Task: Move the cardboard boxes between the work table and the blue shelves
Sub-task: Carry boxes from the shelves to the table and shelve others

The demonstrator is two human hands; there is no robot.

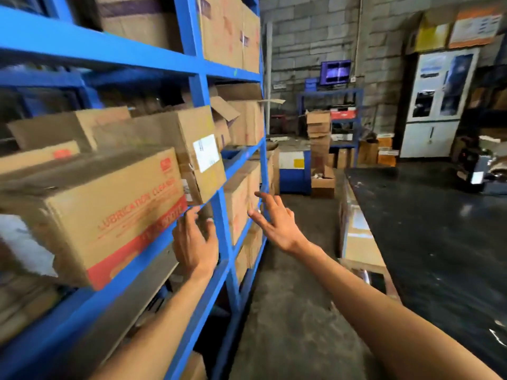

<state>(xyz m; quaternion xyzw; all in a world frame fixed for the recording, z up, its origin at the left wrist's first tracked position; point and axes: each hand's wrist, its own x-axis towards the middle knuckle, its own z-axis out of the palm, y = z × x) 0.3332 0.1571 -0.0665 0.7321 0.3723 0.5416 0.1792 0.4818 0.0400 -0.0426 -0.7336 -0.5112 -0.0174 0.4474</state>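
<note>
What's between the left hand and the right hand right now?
A blue shelf post stands between the left hand and right hand, in the head view.

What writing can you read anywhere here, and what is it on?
"LUBRICATION CLEANER": red print on the front box, last word partly blurred.
Lower red band on that box: blurred.
White label on the next box: too small.
Wall posters: unreadable.

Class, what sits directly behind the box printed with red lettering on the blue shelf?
Behind the red-lettered box on the shelf sits another cardboard box with a red mark; only its top edge shows, the rest is covered.
</note>
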